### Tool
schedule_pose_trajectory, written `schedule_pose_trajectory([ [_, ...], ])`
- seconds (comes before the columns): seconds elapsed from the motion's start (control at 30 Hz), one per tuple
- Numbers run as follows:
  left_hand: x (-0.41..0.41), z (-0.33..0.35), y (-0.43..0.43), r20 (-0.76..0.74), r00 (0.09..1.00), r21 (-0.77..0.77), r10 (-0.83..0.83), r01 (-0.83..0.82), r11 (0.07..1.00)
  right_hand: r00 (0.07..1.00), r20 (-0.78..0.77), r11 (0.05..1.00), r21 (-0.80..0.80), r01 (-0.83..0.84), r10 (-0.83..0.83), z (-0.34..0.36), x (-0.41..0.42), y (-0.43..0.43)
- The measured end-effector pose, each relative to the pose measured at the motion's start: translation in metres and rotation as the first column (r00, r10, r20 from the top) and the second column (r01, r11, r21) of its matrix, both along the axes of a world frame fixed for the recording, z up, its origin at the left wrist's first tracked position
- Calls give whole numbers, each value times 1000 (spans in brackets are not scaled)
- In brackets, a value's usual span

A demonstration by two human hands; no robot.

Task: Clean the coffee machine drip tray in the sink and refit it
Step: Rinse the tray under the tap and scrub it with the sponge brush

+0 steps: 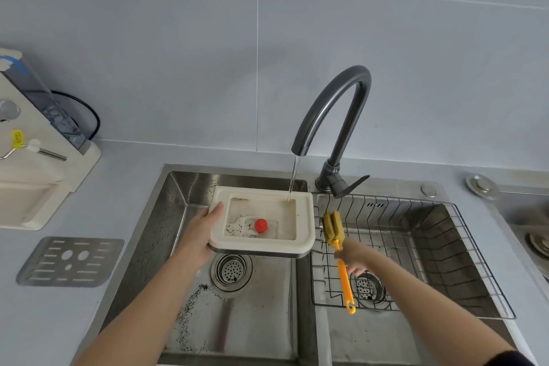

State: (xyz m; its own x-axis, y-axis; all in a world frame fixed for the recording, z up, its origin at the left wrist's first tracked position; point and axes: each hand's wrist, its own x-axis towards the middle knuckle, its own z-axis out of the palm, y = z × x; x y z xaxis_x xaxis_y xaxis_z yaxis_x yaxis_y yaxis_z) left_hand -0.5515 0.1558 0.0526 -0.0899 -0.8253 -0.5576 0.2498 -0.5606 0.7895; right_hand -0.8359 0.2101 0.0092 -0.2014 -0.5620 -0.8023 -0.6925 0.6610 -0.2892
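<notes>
My left hand (199,232) grips the left edge of the cream drip tray (307,217) and holds it over the left sink basin (166,232). A red float (260,225) and dark coffee grounds lie inside the tray. Water runs from the dark faucet (335,107) into the tray's far right corner. My right hand (353,257) grips the orange handle of a sponge brush (334,227), whose yellow-green head stands just right of the tray. The coffee machine (32,157) sits at the left on the counter.
The metal drip grate (69,261) lies flat on the counter left of the sink. A wire rack (416,246) fills the right basin. Coffee grounds are scattered around the left basin's drain (231,269). A stove edge shows at far right.
</notes>
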Motion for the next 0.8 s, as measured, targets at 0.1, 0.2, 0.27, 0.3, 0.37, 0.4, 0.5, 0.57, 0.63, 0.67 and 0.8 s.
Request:
schedule_pose_trajectory([
  [0.1, 2, -1, 1, 0, 1000, -11, -8, 8, 1000, 989, -140, 996, -81, -49, 37, -17, 18, 17],
  [0.2, 6, -2, 2, -5, 1000, -11, -8, 8, 1000, 974, -226, 985, -160, -67, 29, -29, 20, 20],
  [0.27, 9, -4, 2, 2, 1000, -11, -11, 11, 1000, 980, -189, 981, -191, 23, -60, -25, 19, 22],
  [0.3, 10, -5, 2, 2, 1000, -12, -12, 12, 1000, 981, -159, 974, -214, 77, -113, -21, 17, 25],
  [0.37, 11, -7, 2, -2, 1000, -14, -15, 15, 1000, 974, -82, 939, -294, 177, -210, -13, 14, 32],
  [0.4, 12, -7, 2, -4, 1000, -16, -17, 17, 1000, 971, -64, 919, -341, 196, -231, -9, 12, 37],
  [0.5, 14, -10, 2, -1, 1000, -24, -18, 18, 1000, 969, -39, 862, -466, 198, -243, 13, 9, 58],
  [0.57, 15, -12, 2, 9, 1000, -28, -13, 13, 1000, 974, 0, 808, -558, 188, -227, 32, 10, 70],
  [0.63, 15, -13, 2, 16, 1000, -34, -9, 9, 999, 988, 5, 760, -638, 124, -157, 50, 13, 78],
  [0.67, 15, -13, 2, 18, 1000, -38, -4, 5, 999, 994, -10, 739, -669, 75, -110, 57, 14, 80],
  [0.8, 13, -12, 2, 14, 1000, -52, 5, -4, 999, 990, -130, 643, -754, -137, 59, 77, 19, 73],
])
